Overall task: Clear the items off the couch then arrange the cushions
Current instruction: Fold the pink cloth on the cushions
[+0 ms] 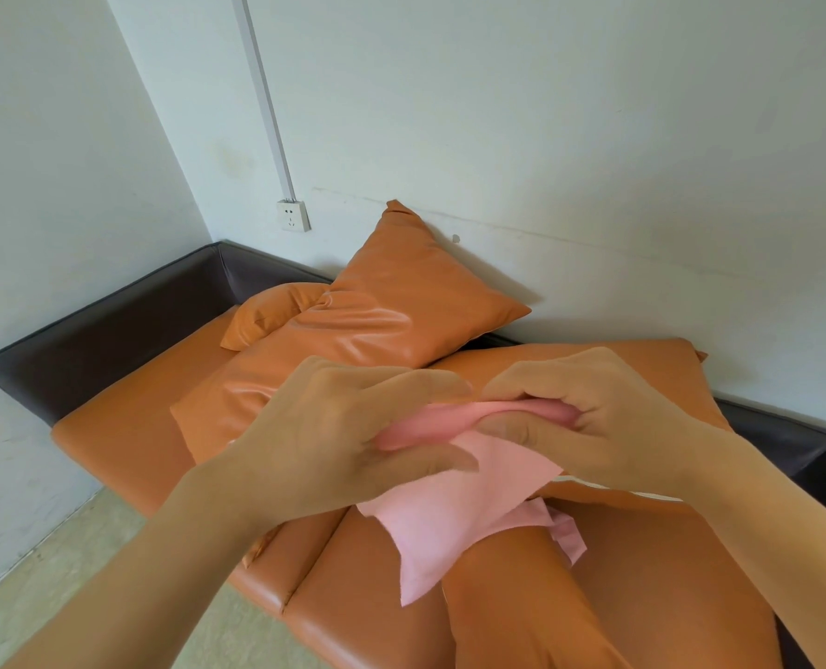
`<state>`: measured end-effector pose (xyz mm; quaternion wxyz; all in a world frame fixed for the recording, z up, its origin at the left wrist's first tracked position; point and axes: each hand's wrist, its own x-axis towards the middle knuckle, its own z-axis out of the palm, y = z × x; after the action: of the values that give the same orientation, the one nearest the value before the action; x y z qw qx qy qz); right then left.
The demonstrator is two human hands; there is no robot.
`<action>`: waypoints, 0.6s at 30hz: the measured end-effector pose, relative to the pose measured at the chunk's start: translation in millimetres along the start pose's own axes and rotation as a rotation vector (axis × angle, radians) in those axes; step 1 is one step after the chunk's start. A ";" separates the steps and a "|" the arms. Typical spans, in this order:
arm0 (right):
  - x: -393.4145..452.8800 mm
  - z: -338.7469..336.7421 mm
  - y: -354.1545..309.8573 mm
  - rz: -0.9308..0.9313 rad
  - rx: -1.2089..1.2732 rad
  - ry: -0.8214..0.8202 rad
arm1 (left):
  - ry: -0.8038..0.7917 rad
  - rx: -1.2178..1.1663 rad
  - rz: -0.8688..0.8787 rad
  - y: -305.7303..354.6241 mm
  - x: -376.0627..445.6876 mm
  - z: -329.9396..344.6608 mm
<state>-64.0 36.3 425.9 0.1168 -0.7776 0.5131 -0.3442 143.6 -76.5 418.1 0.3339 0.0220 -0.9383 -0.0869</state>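
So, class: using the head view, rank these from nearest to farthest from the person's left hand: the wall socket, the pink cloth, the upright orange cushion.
1. pink cloth: gripped by the left hand itself, low and central.
2. upright orange cushion: behind the hands, leaning on the wall.
3. wall socket: highest up, on the wall near the corner.

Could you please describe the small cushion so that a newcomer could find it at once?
Start at the couch's dark corner below the wall socket. The small cushion lies there, half tucked under the large square cushion; it is the narrowest orange one.
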 end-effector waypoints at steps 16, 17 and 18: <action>-1.6 -6.8 -4.7 0.138 0.024 -0.095 | -0.082 0.027 -0.048 3.5 0.1 -6.5; -1.1 -6.6 -5.2 0.147 0.043 -0.107 | -0.077 0.059 -0.036 3.9 0.3 -6.9; -0.7 -6.3 -5.2 0.157 0.060 -0.117 | -0.074 0.090 -0.025 4.1 0.5 -7.1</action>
<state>-64.5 40.4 433.0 0.1964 -0.7498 0.5544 -0.3031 147.8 -73.5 424.6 0.2967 0.0452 -0.9526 -0.0497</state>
